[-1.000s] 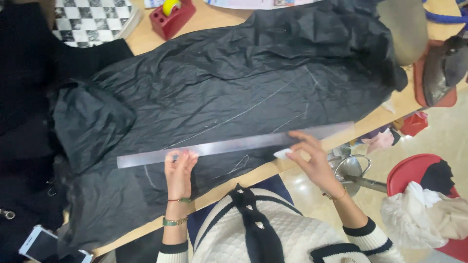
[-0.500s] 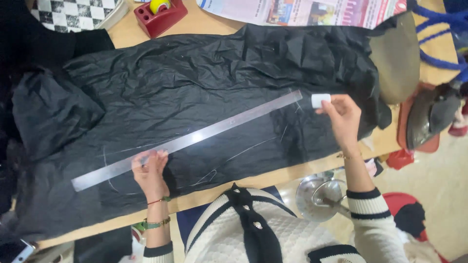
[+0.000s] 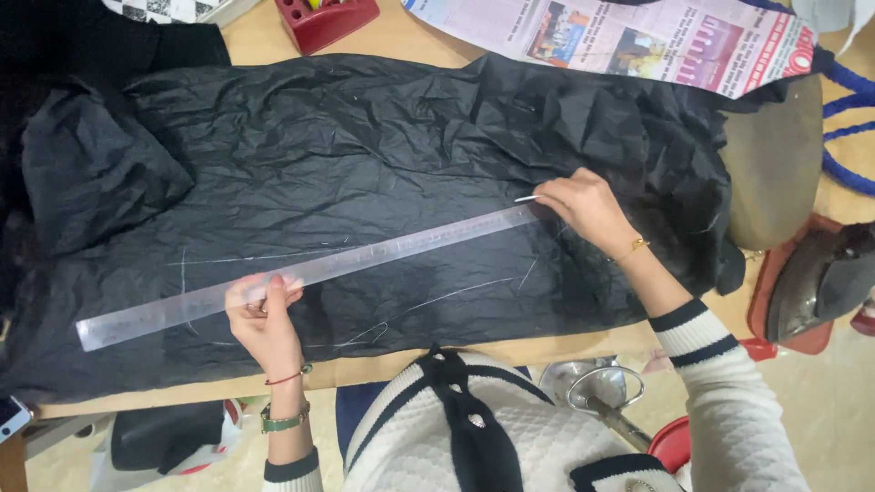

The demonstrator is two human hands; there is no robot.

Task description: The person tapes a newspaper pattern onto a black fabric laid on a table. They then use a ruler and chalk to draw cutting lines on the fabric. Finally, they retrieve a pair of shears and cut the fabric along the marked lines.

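We found the black fabric (image 3: 392, 173) spread wide over the bench (image 3: 437, 32), creased all over, its left end bunched up at 9 o'clock. A long clear ruler (image 3: 310, 271) lay on it aslant, low end toward 8 o'clock, high end toward 2 o'clock.

The left hand (image 3: 266, 319) pressed down on the ruler's lower third, fingers flat and spread on the strip, pinning rather than gripping. The right hand (image 3: 583, 208) sat at the ruler's upper end, fingers pinched on a small white piece of chalk (image 3: 527, 198) whose tip touched the cloth just at the ruler's edge.

Progress, as we judged it: several thin white lines (image 3: 437, 298) already showed on the cloth below the ruler, toward 6 o'clock, plus a short one near the left hand, so some marking was done. Along the ruler's present edge we could make out no fresh line, so this stroke looked barely begun. No cut edges were visible.

Round about: a newspaper (image 3: 629, 36) at 1 o'clock, a red tray (image 3: 328, 20) at 12, a clothes iron (image 3: 820, 282) on its red rest at 3 o'clock, well apart from the hands.
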